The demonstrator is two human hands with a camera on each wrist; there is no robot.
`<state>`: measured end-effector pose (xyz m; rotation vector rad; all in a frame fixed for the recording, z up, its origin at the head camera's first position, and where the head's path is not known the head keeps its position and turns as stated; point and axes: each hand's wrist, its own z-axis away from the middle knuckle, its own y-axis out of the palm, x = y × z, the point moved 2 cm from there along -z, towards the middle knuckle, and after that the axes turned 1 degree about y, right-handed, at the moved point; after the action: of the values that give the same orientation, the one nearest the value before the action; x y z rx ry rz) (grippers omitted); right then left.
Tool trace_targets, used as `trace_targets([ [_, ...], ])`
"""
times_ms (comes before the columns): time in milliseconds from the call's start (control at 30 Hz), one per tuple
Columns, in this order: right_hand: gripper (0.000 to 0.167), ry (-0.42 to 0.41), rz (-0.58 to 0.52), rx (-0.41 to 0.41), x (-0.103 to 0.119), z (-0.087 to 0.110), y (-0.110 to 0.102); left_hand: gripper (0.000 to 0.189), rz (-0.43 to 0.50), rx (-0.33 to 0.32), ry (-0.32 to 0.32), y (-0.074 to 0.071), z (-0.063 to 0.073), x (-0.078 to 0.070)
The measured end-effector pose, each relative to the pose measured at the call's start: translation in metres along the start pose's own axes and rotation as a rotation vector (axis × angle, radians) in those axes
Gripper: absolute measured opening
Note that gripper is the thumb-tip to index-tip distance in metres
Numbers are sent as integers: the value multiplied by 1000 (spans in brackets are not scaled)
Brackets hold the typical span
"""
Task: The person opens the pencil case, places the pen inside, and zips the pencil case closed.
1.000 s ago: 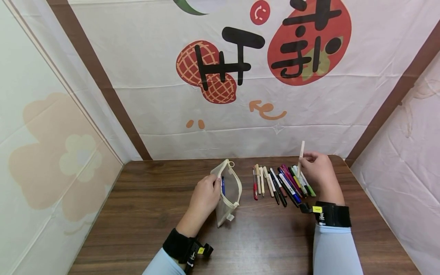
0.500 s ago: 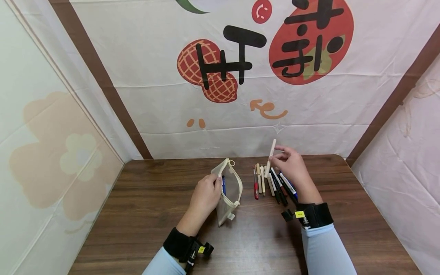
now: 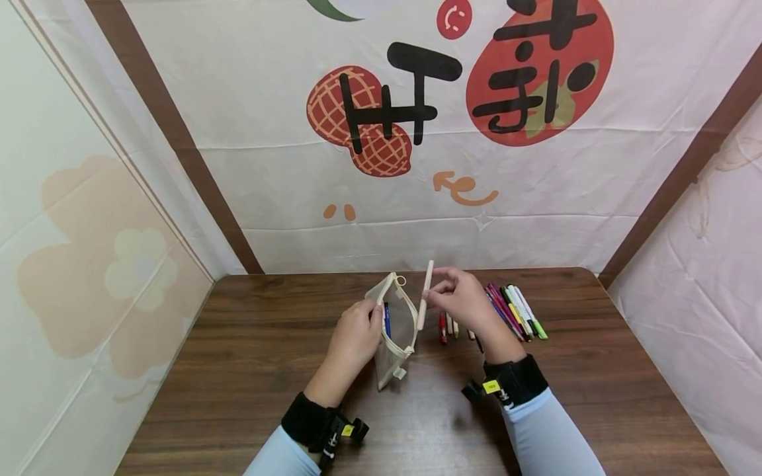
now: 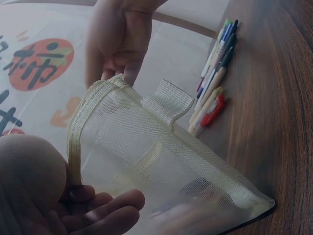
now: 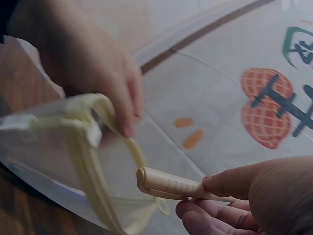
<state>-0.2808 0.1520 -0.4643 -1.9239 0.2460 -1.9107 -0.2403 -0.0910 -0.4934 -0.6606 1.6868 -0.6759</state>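
Observation:
My left hand pinches the rim of a cream mesh zip pouch, whose mouth gapes toward the right. Through the mesh a blue pen shows inside. Between thumb and fingers, my right hand holds a beige pen upright, just right of the pouch mouth and apart from it. In the right wrist view the capped, clipped end of the beige pen points at the pouch opening. The left wrist view has the left fingers along the pouch's edge.
Several pens and markers lie in a row right of the pouch, partly hidden under the right hand. A red pen is at the row's left end. Behind the brown wooden table hangs a printed white cloth.
The right hand has carried the beige pen leftward from over the right end of the pen row to beside the pouch mouth. The left hand and pouch have stayed put.

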Motion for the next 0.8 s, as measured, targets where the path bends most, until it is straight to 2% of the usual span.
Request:
trace_targets([
  [233,57,10,2,95,0,1,35,32,-2,-5,-2,1,0,1],
  [400,55,-2,2,178,-5,1,49,30,-3,-5,4,1,0,1],
  [600,44,-17,-23,264,-4,3,49,31,-7,-14,17,1,-1,1],
  [800,32,-55,41,208,-4,2,32,33,11,-15,9,0,0,1],
])
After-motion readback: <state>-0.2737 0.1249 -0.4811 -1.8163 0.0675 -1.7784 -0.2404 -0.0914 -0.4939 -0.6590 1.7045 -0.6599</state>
